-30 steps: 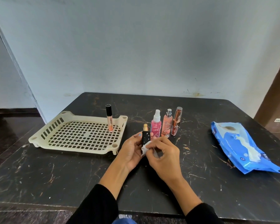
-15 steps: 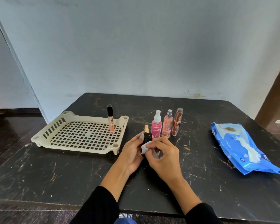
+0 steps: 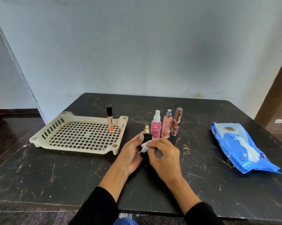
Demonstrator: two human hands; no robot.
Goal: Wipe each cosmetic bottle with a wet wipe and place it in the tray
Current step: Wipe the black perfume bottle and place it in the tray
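Note:
My left hand [image 3: 130, 153] grips a small black bottle with a gold cap [image 3: 147, 135] above the table's middle. My right hand [image 3: 165, 157] presses a white wet wipe [image 3: 145, 147] against the bottle's side. A cream slotted tray [image 3: 79, 135] lies to the left, and a lip gloss tube [image 3: 110, 120] stands upright at its far right corner. Behind my hands a pink spray bottle [image 3: 156, 125], a peach spray bottle [image 3: 167, 125] and a copper tube [image 3: 176, 122] stand in a row on the table.
A blue wet-wipe pack [image 3: 241, 145] lies at the right with a wipe sticking out. The dark marble table [image 3: 55, 172] meets a pale wall at the back. A dark floor drops away on the left.
The wipe has shifted a little along the black bottle under my right fingers. Both hands stay in the same spot.

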